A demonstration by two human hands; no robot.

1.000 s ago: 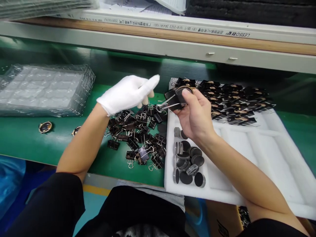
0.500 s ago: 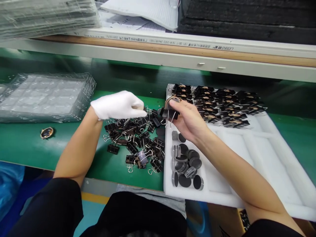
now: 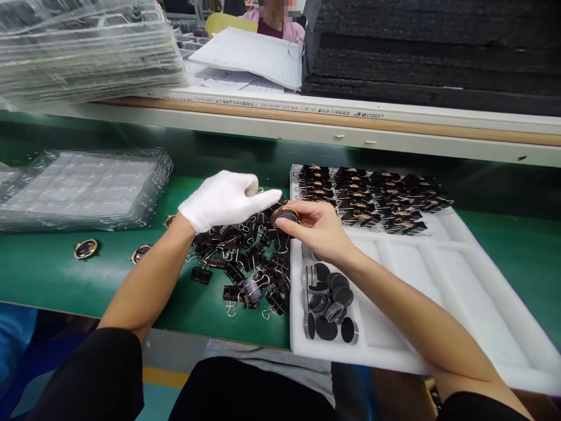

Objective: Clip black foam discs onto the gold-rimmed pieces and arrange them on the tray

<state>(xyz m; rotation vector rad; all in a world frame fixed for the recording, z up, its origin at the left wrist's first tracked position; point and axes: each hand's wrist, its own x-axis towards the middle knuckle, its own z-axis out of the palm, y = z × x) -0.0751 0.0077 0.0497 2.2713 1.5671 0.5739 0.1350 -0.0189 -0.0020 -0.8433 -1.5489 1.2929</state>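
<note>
My right hand (image 3: pixel 318 231), bare, pinches a round gold-rimmed piece (image 3: pixel 286 217) with a dark face, thumb on its front. My left hand (image 3: pixel 225 202) wears a white glove; its fingers are closed on a black binder clip (image 3: pixel 277 204) at the top edge of the round piece. The glove partly hides that clip. Under both hands spreads a pile of black binder clips (image 3: pixel 234 269) with silver wire handles. Just right of them, a white foam tray (image 3: pixel 416 263) carries rows of clipped round pieces (image 3: pixel 359 196) at its back and loose dark discs (image 3: pixel 326 327) at front left.
A stack of clear plastic trays (image 3: pixel 87 187) stands on the green table at left. Gold-rimmed pieces (image 3: pixel 86 249) lie before it. Above, a shelf (image 3: pixel 307 128) bears more plastic trays, papers (image 3: pixel 254 55) and black foam sheets (image 3: pixel 416 64). A person (image 3: pixel 280 26) is beyond.
My right hand has brought the round piece left and down, off the tray's edge. My left hand has moved right to meet it. The view has tilted up slightly, showing a person behind.
</note>
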